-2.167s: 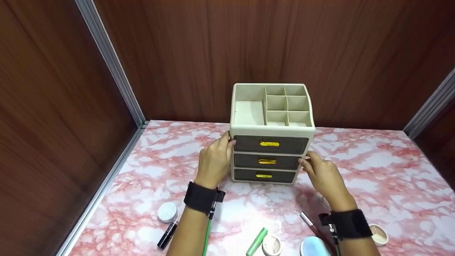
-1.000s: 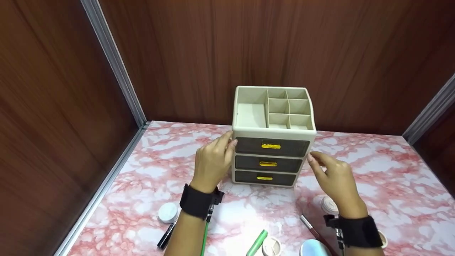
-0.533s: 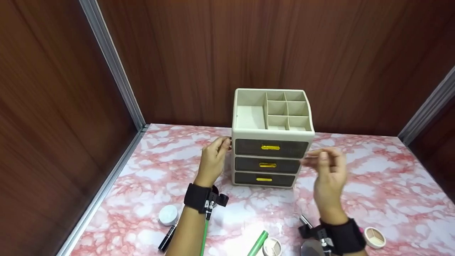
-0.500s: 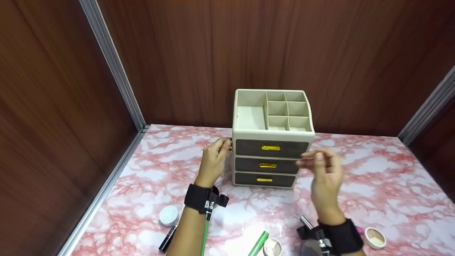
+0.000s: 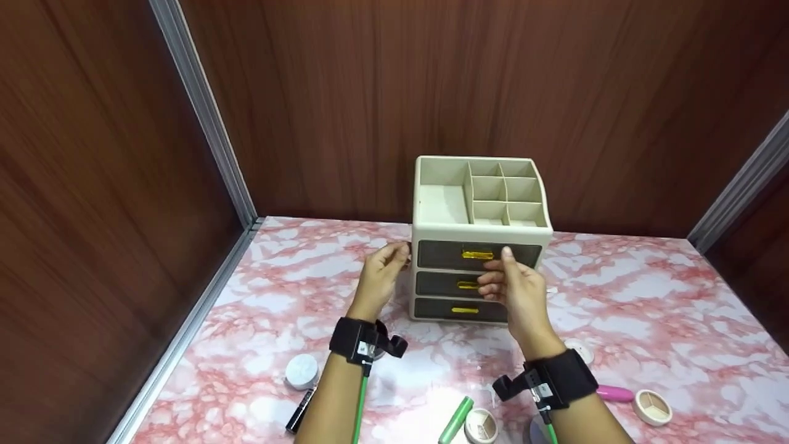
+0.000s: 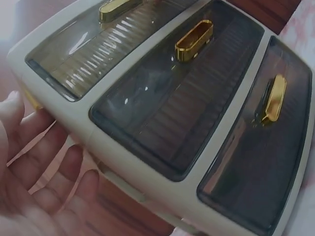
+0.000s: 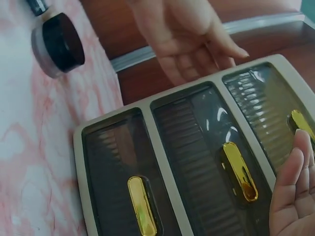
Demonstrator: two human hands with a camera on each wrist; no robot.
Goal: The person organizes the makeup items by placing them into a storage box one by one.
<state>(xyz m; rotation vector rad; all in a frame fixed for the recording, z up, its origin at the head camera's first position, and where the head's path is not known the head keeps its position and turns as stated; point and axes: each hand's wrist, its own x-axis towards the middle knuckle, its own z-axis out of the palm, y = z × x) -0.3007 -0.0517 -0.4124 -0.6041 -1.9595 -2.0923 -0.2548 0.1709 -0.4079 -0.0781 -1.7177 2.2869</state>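
A cream cosmetics organizer (image 5: 481, 231) stands before me, with open compartments on top and three dark see-through drawers with gold handles, all closed. My left hand (image 5: 379, 274) is at its upper left side, fingertips right at the edge beside the top drawer; in the left wrist view its fingers (image 6: 64, 167) are loosely bent around nothing. My right hand (image 5: 523, 296) is raised in front of the drawers, thumb up, overlapping the middle drawer. In the right wrist view that hand (image 7: 295, 191) is close to the top drawer's gold handle (image 7: 239, 169), holding nothing.
On the marbled table (image 5: 246, 345) lie a white round jar (image 5: 302, 371) and black tube (image 5: 300, 413) at left, a green tube (image 5: 456, 420) and round palette (image 5: 481, 425) in front, and a pink tube (image 5: 615, 393) and second palette (image 5: 653, 407) at right. Wood-look panels (image 5: 370, 92) stand behind.
My right hand has left the organizer's right side, turned thumb up and moved left across the drawer fronts. My left hand has turned slightly and stays at the left side.
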